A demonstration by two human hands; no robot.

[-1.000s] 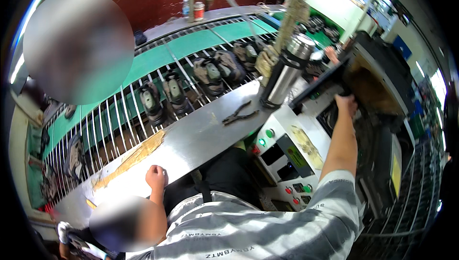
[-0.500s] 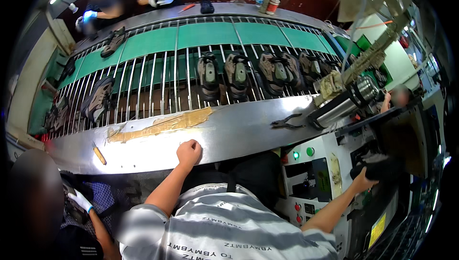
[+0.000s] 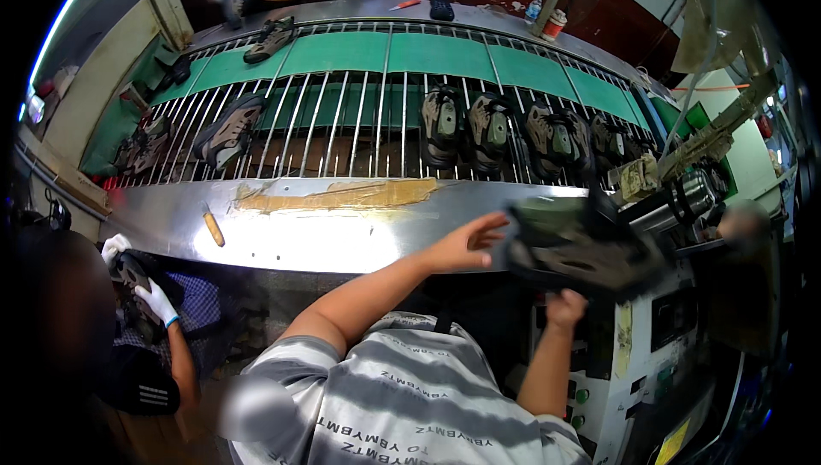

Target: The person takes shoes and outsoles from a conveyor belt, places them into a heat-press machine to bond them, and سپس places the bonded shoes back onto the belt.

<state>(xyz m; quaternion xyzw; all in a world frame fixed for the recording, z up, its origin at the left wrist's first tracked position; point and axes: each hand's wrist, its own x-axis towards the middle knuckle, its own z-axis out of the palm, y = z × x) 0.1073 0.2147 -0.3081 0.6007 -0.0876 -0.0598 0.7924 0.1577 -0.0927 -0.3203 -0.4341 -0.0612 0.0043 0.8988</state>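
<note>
A brown and black sport shoe with a green insole (image 3: 590, 251) is held up in front of me, smeared by motion, over the near edge of the steel counter. My right hand (image 3: 564, 309) grips it from below, fingers closed against its underside. Just beside its left end is my left hand (image 3: 469, 244), fingers apart and holding nothing. The small gap there makes touch hard to judge. Behind the held shoe, more shoes of the same kind (image 3: 489, 132) stand in a row on the roller conveyor (image 3: 342, 132).
A yellow-handled tool (image 3: 213, 229) and tape (image 3: 333, 197) lie on the steel counter (image 3: 342, 243). A thermos (image 3: 697, 196) stands at the right, above a white machine (image 3: 603, 354). A gloved co-worker (image 3: 158, 303) handles a shoe at lower left; others work across the conveyor.
My right hand has brought the shoe from the machine at the right to in front of me. My left hand has risen from the counter, opened and moved right. The whole view has shifted.
</note>
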